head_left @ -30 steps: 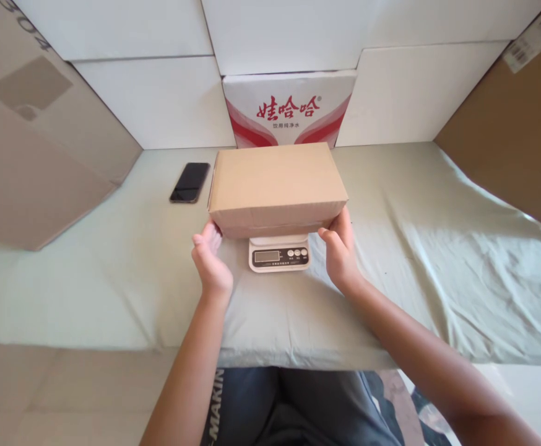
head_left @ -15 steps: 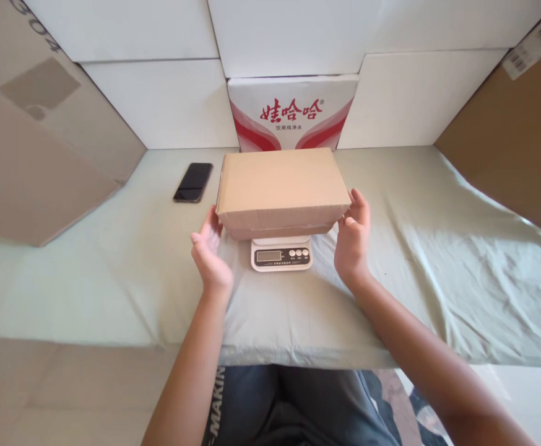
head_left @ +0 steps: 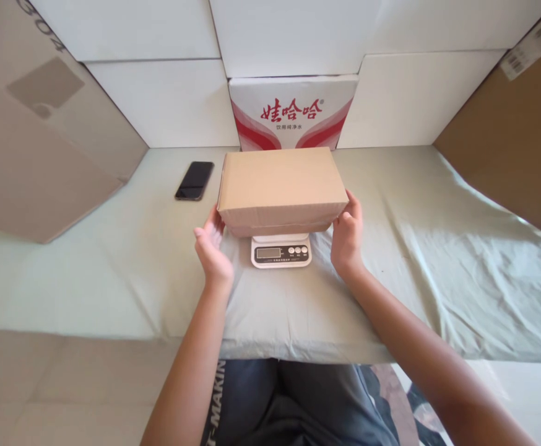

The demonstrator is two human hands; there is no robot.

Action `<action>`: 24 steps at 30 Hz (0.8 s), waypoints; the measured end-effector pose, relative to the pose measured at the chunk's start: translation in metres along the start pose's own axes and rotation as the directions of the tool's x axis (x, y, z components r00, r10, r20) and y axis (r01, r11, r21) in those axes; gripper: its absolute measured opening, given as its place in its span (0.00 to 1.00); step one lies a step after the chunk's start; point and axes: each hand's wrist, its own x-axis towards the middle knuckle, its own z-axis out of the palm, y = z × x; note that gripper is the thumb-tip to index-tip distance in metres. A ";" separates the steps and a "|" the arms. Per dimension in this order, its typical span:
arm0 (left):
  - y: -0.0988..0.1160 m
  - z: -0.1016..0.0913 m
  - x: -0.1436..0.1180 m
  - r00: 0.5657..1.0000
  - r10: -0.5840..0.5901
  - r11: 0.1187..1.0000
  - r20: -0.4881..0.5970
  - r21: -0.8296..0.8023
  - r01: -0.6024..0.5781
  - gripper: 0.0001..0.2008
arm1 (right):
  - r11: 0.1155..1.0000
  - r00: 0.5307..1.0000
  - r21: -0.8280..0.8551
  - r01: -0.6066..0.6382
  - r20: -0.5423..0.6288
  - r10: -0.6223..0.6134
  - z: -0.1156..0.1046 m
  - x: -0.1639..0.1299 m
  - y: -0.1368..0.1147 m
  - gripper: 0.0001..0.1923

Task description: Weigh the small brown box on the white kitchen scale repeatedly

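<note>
Hands (head_left: 212, 248) (head_left: 346, 238) flanking box (head_left: 281, 186), prob. touching

You see a plain tan box (head_left: 281, 183), a white scale (head_left: 281, 251), a black phone (head_left: 195, 180), and a pale green sheet (head_left: 414, 248).

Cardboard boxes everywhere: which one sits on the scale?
The small plain brown cardboard box between both hands, resting on the white kitchen scale; the red-and-white printed box stands behind it against the wall.
</note>
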 end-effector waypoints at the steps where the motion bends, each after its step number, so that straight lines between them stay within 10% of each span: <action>1: -0.001 0.000 0.000 1.000 -0.004 1.000 0.000 0.005 0.004 0.45 | 1.000 1.000 -0.002 0.003 0.008 -0.003 -0.001 0.001 0.002 0.29; 24: -0.011 0.000 0.003 1.000 -0.015 0.999 0.003 0.040 0.015 0.47 | 0.999 0.998 -0.050 0.016 0.055 -0.013 0.006 -0.002 -0.001 0.27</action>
